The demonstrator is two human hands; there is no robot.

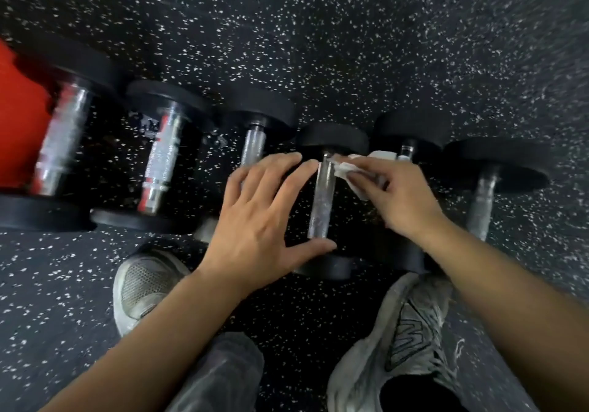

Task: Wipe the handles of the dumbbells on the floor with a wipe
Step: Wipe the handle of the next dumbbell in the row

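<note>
Several black dumbbells with metal handles lie in a row on the speckled floor. The middle dumbbell's handle (322, 201) lies between my hands. My right hand (398, 198) pinches a crumpled white wipe (350, 172) against the top right of that handle. My left hand (264, 217) hovers just left of the handle, fingers spread, holding nothing; its thumb reaches toward the near black end (328, 266). More handles lie to the left (253, 147), (161, 163), (62, 137) and to the right (483, 207). Another handle (405, 152) is mostly hidden behind my right hand.
My two grey sneakers (143, 287), (401, 341) stand just in front of the row, one near each hand. A red object (19, 118) sits at the far left behind the largest dumbbell. Speckled black rubber flooring (350, 45) stretches beyond the row.
</note>
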